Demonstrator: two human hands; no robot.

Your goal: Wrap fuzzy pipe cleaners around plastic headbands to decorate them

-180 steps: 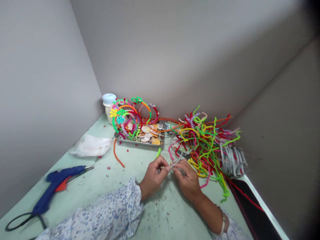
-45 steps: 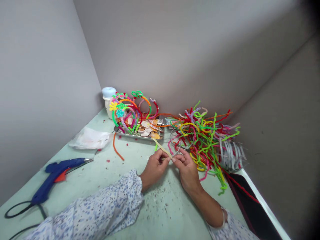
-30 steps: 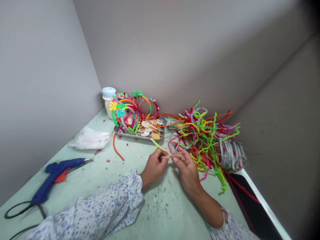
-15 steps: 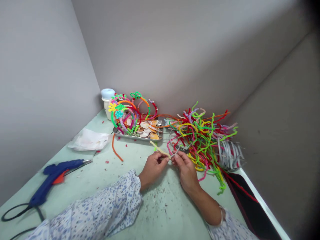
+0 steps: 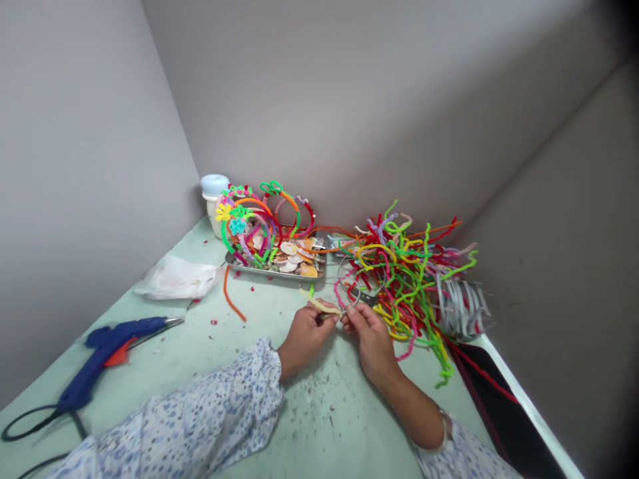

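Close together over the middle of the table (image 5: 200,372), both my hands pinch small pieces. Between the thumb and fingers of my left hand (image 5: 307,336) is a pale yellow pipe cleaner (image 5: 319,304), its free end pointing up and left. My right hand (image 5: 368,336) is closed on a thin grey headband (image 5: 355,295), whose curve rises above the fingertips. The pipe cleaner and the headband meet between the fingertips; whether one is wound round the other is too small to tell. Just beyond my right fingers lie black-handled scissors (image 5: 368,299), partly covered.
A heap of coloured pipe cleaners (image 5: 409,286) and a bundle of grey headbands (image 5: 462,309) lie right. Behind are a tray (image 5: 272,271) of shells, decorated headbands (image 5: 254,229) and a white jar (image 5: 214,203). A blue glue gun (image 5: 107,352) and plastic bag (image 5: 177,279) lie left.
Both hands stay in nearly the same place, still pinching the pipe cleaner and headband. The headband's loop has shifted very slightly, and the camera view has moved a little.
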